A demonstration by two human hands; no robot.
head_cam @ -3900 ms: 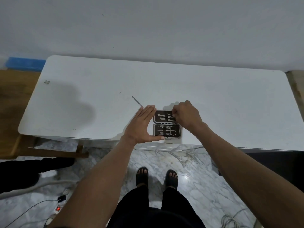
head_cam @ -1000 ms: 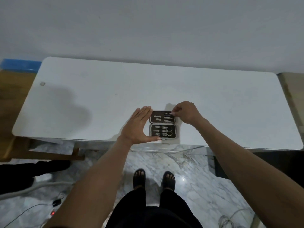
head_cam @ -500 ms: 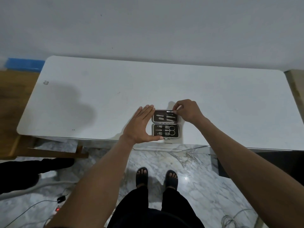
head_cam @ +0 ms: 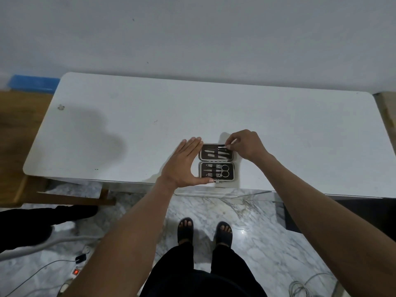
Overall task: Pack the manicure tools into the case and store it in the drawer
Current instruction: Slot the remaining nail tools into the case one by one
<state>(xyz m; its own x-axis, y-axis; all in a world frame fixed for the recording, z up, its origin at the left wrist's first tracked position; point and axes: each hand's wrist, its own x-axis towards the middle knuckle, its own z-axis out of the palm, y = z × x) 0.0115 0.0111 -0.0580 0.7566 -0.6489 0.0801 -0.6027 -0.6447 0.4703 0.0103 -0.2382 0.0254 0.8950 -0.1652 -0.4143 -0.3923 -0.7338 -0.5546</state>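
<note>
A small manicure case (head_cam: 216,163) lies open flat near the front edge of the white table (head_cam: 150,116), dark lining up. Its near half holds scissors, clippers and small steel tools; the far half holds several slim tools. My left hand (head_cam: 184,166) lies flat and spread against the case's left side, thumb along its near edge. My right hand (head_cam: 244,145) is at the far right corner of the case, fingertips pinched on a thin metal tool (head_cam: 221,148) that lies at the top of the far half.
A clear drawer front (head_cam: 214,193) shows just below the table's front edge under the case. A wooden bench (head_cam: 19,133) stands at the left with a blue box (head_cam: 32,83) behind it. Another person's dark leg (head_cam: 42,219), a power strip and cables are on the marble floor.
The thin tool that lay loose on the table left of the case 3.9 s ago is gone from there. My right hand has shifted from covering the far half to pinching at its top right corner.
</note>
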